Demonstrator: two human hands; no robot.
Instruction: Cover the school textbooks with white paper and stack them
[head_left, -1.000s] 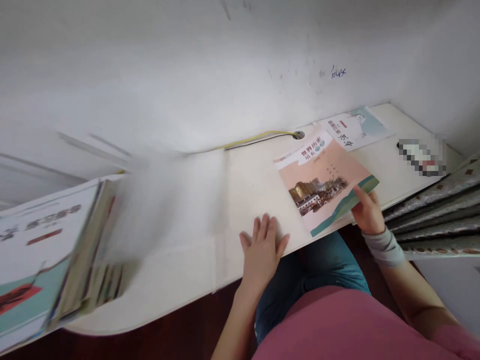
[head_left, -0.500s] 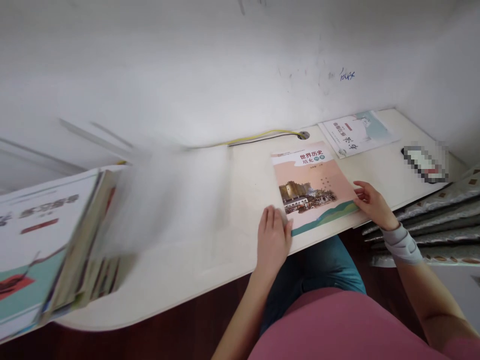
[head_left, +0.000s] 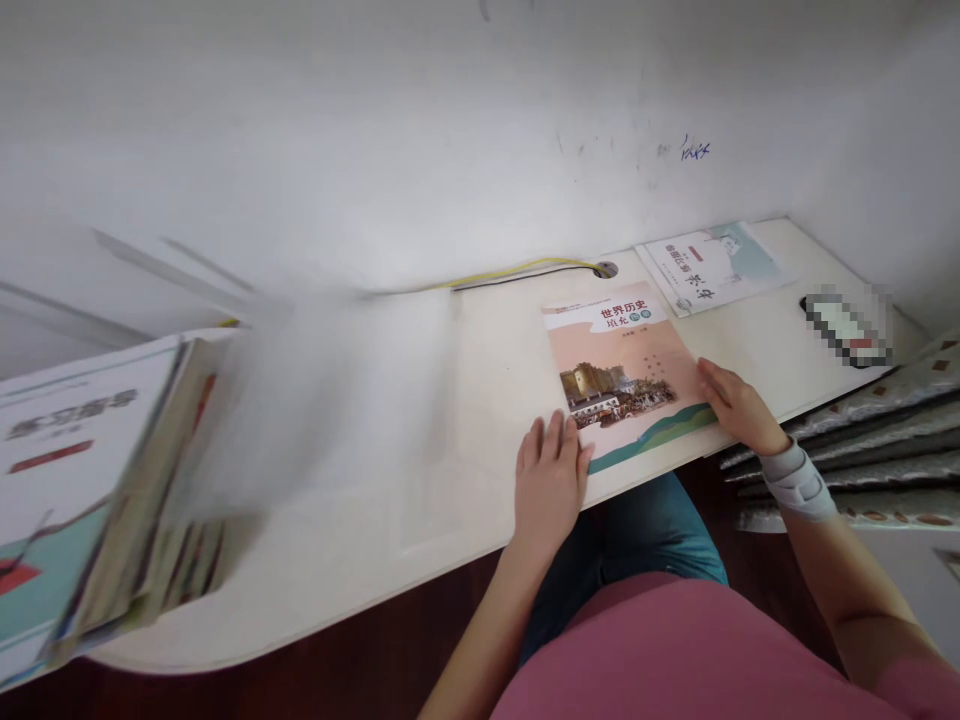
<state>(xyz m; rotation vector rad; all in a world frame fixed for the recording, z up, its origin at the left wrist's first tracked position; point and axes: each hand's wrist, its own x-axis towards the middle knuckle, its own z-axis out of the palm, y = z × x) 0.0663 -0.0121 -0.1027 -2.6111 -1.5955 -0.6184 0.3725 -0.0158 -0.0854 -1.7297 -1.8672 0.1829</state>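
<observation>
A thin workbook (head_left: 622, 370) with a pink cover, a fortress picture and a green band at the bottom lies flat on the white desk. My left hand (head_left: 549, 475) rests at its lower left edge, fingers stretched out and thumb near the cover. Along the right edge, my right hand (head_left: 739, 405) touches the workbook with extended fingers; a grey band wraps its wrist. Neither hand is closed round the workbook.
A stack of books (head_left: 97, 480) stands at the left end of the desk (head_left: 315, 590). Behind the workbook lies another booklet (head_left: 709, 265), with a phone (head_left: 847, 330) to its right. A yellow cable (head_left: 525, 268) enters a round hole. A blurred translucent patch covers the left middle.
My right hand has slid slightly up the workbook's edge, its fingers now straighter and closer together. The left fingers have spread a little. The view has shifted slightly.
</observation>
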